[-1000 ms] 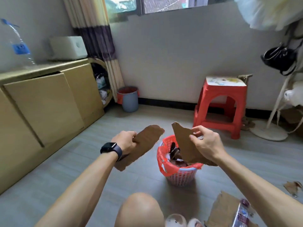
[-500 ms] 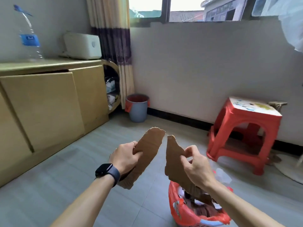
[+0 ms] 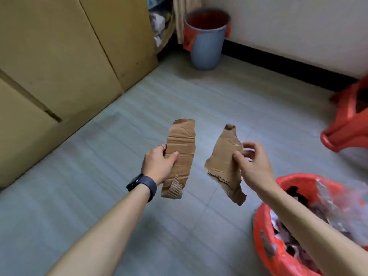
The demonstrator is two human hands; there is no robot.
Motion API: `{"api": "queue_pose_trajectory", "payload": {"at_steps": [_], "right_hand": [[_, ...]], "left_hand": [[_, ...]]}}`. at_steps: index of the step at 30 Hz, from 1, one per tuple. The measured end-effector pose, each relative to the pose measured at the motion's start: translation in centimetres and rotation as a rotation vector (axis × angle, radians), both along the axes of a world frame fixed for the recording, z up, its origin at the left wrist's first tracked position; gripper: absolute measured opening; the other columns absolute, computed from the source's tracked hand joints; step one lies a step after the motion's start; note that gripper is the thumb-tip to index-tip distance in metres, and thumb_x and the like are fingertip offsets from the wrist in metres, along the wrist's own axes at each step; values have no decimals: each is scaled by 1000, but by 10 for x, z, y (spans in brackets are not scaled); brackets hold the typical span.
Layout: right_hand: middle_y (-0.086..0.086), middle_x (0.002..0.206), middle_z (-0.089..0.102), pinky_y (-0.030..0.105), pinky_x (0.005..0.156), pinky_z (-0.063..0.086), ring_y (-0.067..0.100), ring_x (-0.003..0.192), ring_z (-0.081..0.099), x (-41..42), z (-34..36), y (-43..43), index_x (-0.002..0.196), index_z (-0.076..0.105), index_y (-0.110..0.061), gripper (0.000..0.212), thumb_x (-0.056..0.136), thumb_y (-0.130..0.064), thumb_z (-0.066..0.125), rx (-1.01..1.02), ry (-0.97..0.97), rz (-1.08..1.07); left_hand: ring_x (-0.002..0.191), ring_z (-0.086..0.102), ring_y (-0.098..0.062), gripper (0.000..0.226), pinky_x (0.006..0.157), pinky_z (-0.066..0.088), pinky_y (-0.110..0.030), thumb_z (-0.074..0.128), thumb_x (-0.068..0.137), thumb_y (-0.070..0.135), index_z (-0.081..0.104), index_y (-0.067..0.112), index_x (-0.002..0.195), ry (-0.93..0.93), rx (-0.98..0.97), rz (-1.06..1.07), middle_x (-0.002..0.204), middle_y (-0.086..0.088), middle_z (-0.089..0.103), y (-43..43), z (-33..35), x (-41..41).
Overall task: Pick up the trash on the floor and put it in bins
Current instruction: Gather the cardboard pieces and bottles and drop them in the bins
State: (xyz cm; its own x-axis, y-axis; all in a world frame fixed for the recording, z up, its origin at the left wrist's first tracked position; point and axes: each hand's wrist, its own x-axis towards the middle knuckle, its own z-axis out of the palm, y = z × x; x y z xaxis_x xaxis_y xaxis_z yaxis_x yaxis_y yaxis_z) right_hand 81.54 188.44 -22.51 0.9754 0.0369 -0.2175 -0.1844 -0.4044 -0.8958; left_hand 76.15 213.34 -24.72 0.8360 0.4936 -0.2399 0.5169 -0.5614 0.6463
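Nearest the camera, both bare forearms were stretched forward over the grey floor (image 3: 111, 206). Below and to the right of the right hand's fingers stood a red-lined basket bin (image 3: 264, 242), stuffed with scraps and clear plastic; its rim was crossed by the right forearm. A dark watch (image 3: 142, 185) was worn on the left wrist.

The left hand (image 3: 159, 166) was wrapped round the middle of a torn cardboard strip (image 3: 181, 148), with the thumb laid across the front and the fingers curled behind. The strip was kept roughly upright, its ends projecting above and below the fingers. The right hand (image 3: 253, 166) pinched a second cardboard piece (image 3: 223, 166) near its right edge, with the thumb pressed on the front face and the other fingers loosely curled beside it. Both pieces were held in the air above the floor, apart from each other.

Well beyond the fingertips, a blue bin (image 3: 205, 42) with a red liner stood by the wall. A yellow cabinet (image 3: 59, 56) was seen far left of the left fingers, a red stool (image 3: 346, 132) far right of the right ones.
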Motion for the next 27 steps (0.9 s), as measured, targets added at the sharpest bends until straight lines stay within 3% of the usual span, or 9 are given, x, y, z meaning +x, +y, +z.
{"api": "queue_pose_trajectory", "payload": {"at_steps": [3, 7, 11, 15, 20, 22, 25, 27], "right_hand": [[-7, 97, 67, 28, 68, 51, 10, 85, 65, -7, 73, 11, 118, 56, -30, 26, 93, -22, 61, -15, 93, 28], [-5, 99, 69, 37, 69, 55, 16, 84, 66, -6, 233, 18, 106, 61, -33, 18, 93, -22, 63, -6, 111, 37], [-4, 96, 70, 39, 70, 53, 16, 81, 65, -1, 412, 24, 98, 61, -38, 23, 92, -17, 64, -12, 63, -6], [-2, 97, 70, 46, 76, 57, 13, 78, 66, -11, 557, 26, 103, 62, -35, 20, 92, -18, 64, -51, -7, -52], [-15, 95, 65, 37, 69, 57, 3, 78, 65, -27, 627, 15, 106, 59, -27, 18, 92, -18, 63, -88, -97, -70], [-9, 96, 65, 30, 60, 58, -1, 70, 63, -33, 626, 7, 105, 58, -20, 15, 92, -15, 63, -74, -78, -104], [4, 97, 65, 27, 53, 56, 11, 75, 66, -32, 615, -3, 101, 59, -14, 12, 91, -12, 65, -41, -18, -155], [6, 97, 66, 26, 53, 55, 24, 82, 67, -14, 610, -10, 97, 59, -17, 10, 91, -14, 66, 0, 8, -185]], "left_hand": [[101, 62, -28, 33, 80, 47, -30, 65, 87, 46, 67, 19, 106, 81, -27, 29, 106, -2, 71, 17, 81, -12], [94, 61, -29, 28, 71, 39, -28, 64, 88, 43, 66, 17, 98, 97, -60, 45, 97, -2, 71, 35, 246, -11], [91, 63, -27, 25, 73, 46, -31, 63, 89, 42, 66, 18, 97, 55, -99, 36, 95, -1, 71, 50, 414, -8], [94, 62, -28, 23, 78, 49, -35, 62, 90, 36, 65, 15, 100, 51, -164, 78, 96, -3, 70, 63, 546, -20], [92, 64, -19, 9, 80, 47, -29, 64, 89, 25, 63, 24, 98, 31, -305, 53, 92, 8, 68, 58, 605, -27], [92, 65, -19, 13, 86, 53, -35, 66, 87, 26, 64, 24, 99, 45, -388, 76, 94, 7, 70, 52, 606, -29], [93, 66, -21, 16, 90, 54, -43, 67, 84, 27, 65, 22, 99, 79, -426, 96, 96, 4, 71, 49, 597, -10], [94, 66, -23, 12, 88, 53, -37, 66, 87, 24, 64, 22, 99, 78, -400, 69, 97, 2, 71, 47, 598, 23]]}}
